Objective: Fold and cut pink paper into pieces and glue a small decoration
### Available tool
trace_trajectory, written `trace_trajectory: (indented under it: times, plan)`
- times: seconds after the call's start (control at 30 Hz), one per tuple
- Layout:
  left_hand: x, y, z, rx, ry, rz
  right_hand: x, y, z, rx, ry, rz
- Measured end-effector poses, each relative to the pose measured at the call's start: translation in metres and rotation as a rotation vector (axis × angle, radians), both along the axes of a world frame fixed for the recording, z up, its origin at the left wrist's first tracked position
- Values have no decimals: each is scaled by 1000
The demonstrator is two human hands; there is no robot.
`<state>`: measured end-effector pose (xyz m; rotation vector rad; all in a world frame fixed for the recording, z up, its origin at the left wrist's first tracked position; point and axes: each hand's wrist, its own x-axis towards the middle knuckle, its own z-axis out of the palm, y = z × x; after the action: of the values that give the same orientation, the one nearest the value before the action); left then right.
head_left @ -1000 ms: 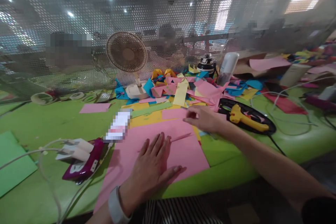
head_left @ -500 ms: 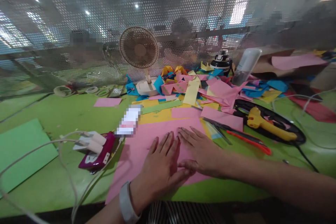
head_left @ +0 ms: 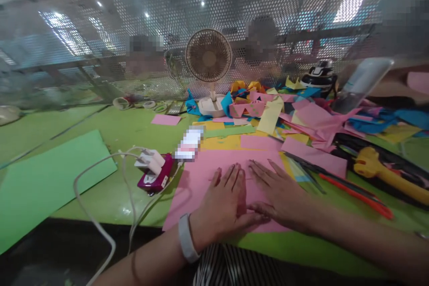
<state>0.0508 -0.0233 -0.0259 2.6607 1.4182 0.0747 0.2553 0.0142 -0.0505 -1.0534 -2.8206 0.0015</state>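
A large pink sheet of paper (head_left: 192,187) lies near the table's front edge. My left hand (head_left: 226,199) rests flat on it with fingers stretched out and a pale band around the wrist. Beside it my right hand (head_left: 278,190) also lies flat on the sheet, its thumb meeting the left thumb. Neither hand holds anything. Past the fingertips, yellow paper (head_left: 219,143) and a green strip (head_left: 231,131) show beyond the sheet. A phone (head_left: 189,144) with a blurred screen touches the sheet's far left corner.
Left of the sheet are a purple power strip (head_left: 156,179) with white chargers, cables and a green sheet (head_left: 67,174). Rightward lie an orange-red cutter (head_left: 357,196) and a yellow glue gun (head_left: 372,163). Behind are paper scraps (head_left: 315,118), a small fan (head_left: 208,56) and a perforated screen.
The view has turned left, so everything sits further right in the picture. Both hands stay flat on the pink sheet in nearly the same pose.
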Motion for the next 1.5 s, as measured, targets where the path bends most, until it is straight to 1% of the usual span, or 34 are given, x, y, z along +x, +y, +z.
trace_trajectory:
  times: [0.17, 0.27, 0.4, 0.5, 0.6, 0.63, 0.7, 0.73, 0.77, 0.8, 0.83, 0.87, 0.93, 0.97, 1.07, 1.17, 1.27, 1.37, 1.5]
  plan:
    - [-14, -8, 3, 30, 51, 84, -2, -2, 7, -17, 12, -33]
    - [-20, -12, 5, 49, 75, 110, 1, -1, 10, -42, 34, -18]
    - [-22, -11, 3, 87, 88, 104, 20, 5, 11, -103, -19, -4]
    - [-22, -9, -1, 120, 73, 91, 42, 7, 12, -112, -56, -51]
    - [-22, -7, -6, 143, 62, 73, 51, 8, 25, -64, -14, -128]
    - [-22, -6, -7, 153, 59, 68, 49, 9, 33, -32, 35, -162]
    - [-23, -5, -9, 176, 49, 72, 33, 16, 49, 14, 185, -253]
    - [-23, -5, -9, 188, 45, 76, 22, 21, 57, -23, 251, -318]
    - [-23, -5, -10, 195, 44, 77, 9, 28, 62, -128, 290, -359]
    - [-23, -5, -10, 201, 44, 79, -4, 35, 66, -315, 287, -349]
    - [-24, -5, -10, 204, 46, 78, -17, 43, 68, -603, 254, -285]
    - [-24, -6, -9, 203, 49, 76, -29, 51, 67, -908, 219, -252]
    - [-23, -6, -9, 199, 60, 75, -48, 63, 61, -1070, 196, -234]
    - [-23, -6, -9, 197, 67, 76, -54, 67, 57, -1121, 180, -236]
    - [-23, -6, -9, 198, 86, 71, -59, 76, 46, -1186, 140, -254]
    - [-24, -6, -11, 224, 82, 64, -47, 81, 43, -1221, 120, -282]
    - [-25, -7, -11, 246, 69, 48, -25, 84, 43, -1219, 91, -331]
    - [-24, -7, -9, 228, 64, 36, 6, 84, 42, -1203, 55, -388]
    - [-22, -7, -4, 208, 46, 51, 47, 82, 46, -1140, 24, -452]
